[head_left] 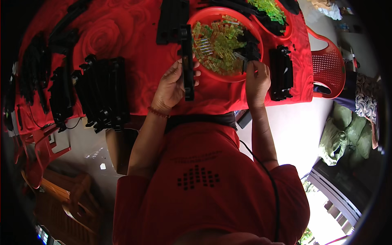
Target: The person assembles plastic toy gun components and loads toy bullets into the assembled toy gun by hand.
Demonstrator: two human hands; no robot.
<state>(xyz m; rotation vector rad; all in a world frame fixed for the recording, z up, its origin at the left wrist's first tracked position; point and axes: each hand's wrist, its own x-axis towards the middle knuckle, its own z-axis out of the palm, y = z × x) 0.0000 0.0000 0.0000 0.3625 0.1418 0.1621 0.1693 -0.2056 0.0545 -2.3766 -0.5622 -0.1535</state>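
Observation:
My left hand (170,86) is wrapped around a long, narrow black plastic part (187,67), held lengthwise over the table beside a round red basin (261,48). In the basin lie many small translucent yellow-green plastic pieces (220,53), with several silvery pins (205,47) among them. Small black pieces (250,45) are heaped at its right side. At the basin's lower right rim, my right hand (258,81) has its fingers pinched together. A thin dark bit shows at the fingertips, too small to make out.
Stacked black plastic parts (104,92) lie on the red tablecloth (139,49) at left, with another stack (281,73) right of the basin. A second red container (288,32) with brighter green pieces stands at the far right. A red chair (330,65) adjoins the table.

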